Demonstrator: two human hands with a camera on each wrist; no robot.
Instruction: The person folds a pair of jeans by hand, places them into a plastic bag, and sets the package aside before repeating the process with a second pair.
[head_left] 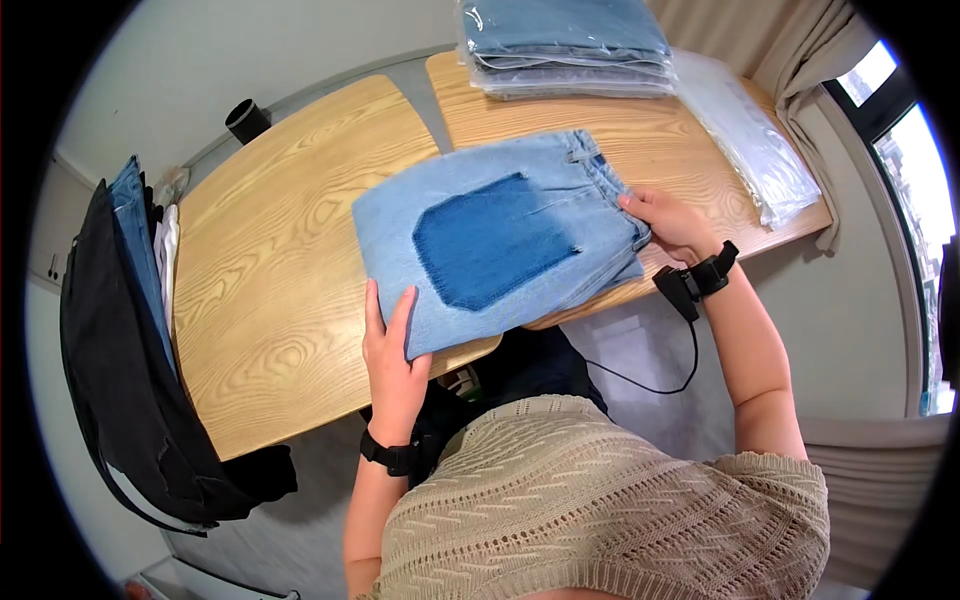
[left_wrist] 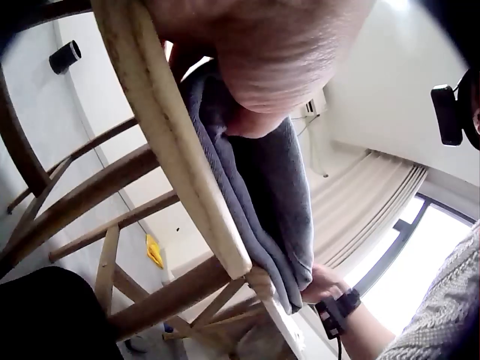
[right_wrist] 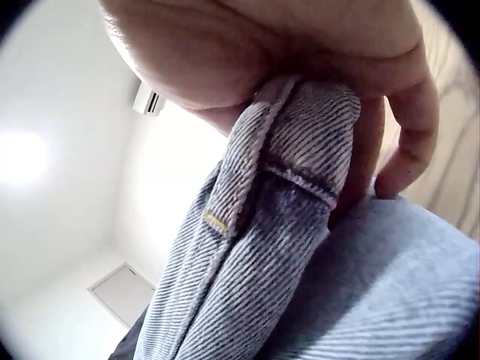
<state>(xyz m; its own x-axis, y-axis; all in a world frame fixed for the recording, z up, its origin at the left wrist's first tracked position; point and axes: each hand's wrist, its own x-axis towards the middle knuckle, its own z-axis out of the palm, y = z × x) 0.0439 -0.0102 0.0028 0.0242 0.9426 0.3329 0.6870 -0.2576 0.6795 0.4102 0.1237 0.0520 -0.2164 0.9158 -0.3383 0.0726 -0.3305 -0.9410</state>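
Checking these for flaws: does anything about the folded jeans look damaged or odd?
Yes. The folded jeans, held by the left hand and right hand, show a darker pocket-shaped patch, as if a pocket were missing. They also lie askew, overhanging the table edge.

Bright daylight is admitted from the window (head_left: 905,170) at the right; edges are bent by fisheye distortion; wrist views are blurred close up
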